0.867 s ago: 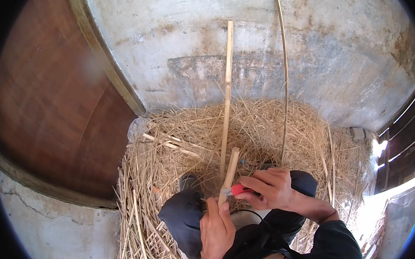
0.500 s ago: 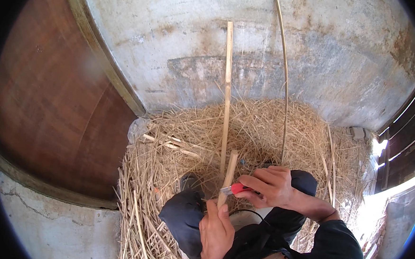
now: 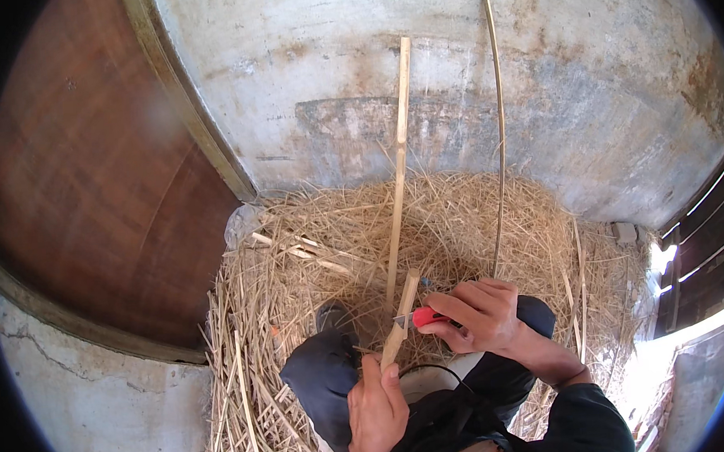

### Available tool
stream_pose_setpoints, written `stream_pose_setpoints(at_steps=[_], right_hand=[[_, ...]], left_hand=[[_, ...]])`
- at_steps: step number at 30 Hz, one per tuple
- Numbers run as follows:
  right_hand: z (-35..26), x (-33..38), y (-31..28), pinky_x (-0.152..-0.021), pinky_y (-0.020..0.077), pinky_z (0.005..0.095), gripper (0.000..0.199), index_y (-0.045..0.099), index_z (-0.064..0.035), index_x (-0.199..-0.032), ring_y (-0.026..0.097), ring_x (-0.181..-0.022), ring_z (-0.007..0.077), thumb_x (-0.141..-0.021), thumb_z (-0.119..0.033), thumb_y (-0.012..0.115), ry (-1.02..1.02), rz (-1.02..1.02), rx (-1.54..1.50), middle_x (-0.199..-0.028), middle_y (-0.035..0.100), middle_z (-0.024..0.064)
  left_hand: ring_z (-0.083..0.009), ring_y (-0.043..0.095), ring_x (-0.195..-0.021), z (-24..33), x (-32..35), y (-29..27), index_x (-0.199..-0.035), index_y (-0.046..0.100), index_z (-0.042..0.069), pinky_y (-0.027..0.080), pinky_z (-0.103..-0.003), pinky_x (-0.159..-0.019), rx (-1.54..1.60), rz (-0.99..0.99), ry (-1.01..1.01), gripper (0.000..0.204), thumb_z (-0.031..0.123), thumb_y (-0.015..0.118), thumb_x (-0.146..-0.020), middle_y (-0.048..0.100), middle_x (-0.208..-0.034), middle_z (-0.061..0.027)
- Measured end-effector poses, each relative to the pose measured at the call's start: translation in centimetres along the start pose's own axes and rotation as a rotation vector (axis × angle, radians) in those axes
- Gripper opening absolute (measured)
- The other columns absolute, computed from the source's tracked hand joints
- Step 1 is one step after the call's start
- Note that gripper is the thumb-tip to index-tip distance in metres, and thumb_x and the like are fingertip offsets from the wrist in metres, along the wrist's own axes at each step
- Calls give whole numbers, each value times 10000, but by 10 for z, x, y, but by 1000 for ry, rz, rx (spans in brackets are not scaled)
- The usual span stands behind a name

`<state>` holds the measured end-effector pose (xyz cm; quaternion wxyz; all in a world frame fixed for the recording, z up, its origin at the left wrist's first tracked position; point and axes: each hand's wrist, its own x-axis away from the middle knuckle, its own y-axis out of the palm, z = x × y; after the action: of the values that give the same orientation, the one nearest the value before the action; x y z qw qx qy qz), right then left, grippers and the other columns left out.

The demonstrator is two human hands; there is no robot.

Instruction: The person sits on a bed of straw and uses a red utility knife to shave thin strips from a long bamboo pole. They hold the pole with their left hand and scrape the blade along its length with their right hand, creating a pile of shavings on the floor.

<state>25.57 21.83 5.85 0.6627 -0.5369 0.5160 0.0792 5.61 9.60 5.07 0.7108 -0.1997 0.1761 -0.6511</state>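
You are in what looks like a rough shed or outbuilding: straw-like litter (image 3: 536, 224) is strewn all around you, the wall (image 3: 601, 62) ahead is bare and stained, a framed brown panel (image 3: 94, 176) stands leftward, and daylight shows between dark slats (image 3: 708, 225) on your right.

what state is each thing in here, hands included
Left hand: closed on the stick's lower end
Right hand: closed around the knife's handle
Knife: blade out, at the stick
Stick: held tilted, cut surface showing
Thick pole: standing, slightly slanted
Thin pole: standing
Straw: loose, heaped
Wall: stained
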Motion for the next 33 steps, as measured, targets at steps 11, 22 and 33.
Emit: stream_pose_setpoints(at_steps=[11,22,33], right_hand=[[100,-28,-46,-530,422,287,250,791,-31,-1153,551,-566,118,-1001,-227,759,746,392,81,-690,648,67],[-3,5,-10,-497,489,304,307,773,-114,-1026,638,-554,178,-843,-327,897,156,-91,-216,-738,649,9],[-11,21,5,-471,462,299,405,771,-131,-1083,584,-506,156,-807,-397,902,78,-147,-232,-700,563,-21]], left_hand=[[-543,699,-901,-14,30,-2,-1217,623,-18,535,-555,-726,49,-89,-140,264,214,545,-1119,683,-933,-327],[-168,551,-636,-29,-11,-2,-1157,649,3,459,-343,-617,361,-25,-36,228,213,564,-1135,603,-719,-93],[-169,621,-696,-17,-10,7,-1184,619,10,499,-338,-664,269,-7,16,211,211,603,-1122,659,-789,-118]])
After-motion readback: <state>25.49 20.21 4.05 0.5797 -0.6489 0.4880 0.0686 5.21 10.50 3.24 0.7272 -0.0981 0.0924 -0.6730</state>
